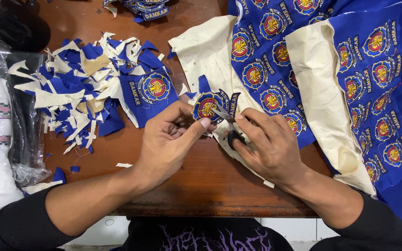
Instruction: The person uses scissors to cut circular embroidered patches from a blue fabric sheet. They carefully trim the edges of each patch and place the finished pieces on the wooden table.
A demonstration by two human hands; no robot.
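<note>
round blue badge [209,106] in left hand [168,142] grip, black-handled scissors [229,128] in right hand [268,144]

Below your fingers [196,128] bare table [210,186] gives room; the scrap pile [80,88] blocks the left, embroidered cloth [350,83] crowds the right.

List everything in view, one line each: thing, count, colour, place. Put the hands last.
round embroidered patch: one, blue with yellow and red, centre, being trimmed
scissors: one, black handle, silver blades, at the patch
uncut patch sheets: at least two, blue with cream backing, right
loose patch: one, blue, beside the scraps
scrap pile: one, blue and cream, left
cut patches: small stack, blue, top edge
table: one, brown wood
left hand: pinching the patch
right hand: holding the scissors
</note>
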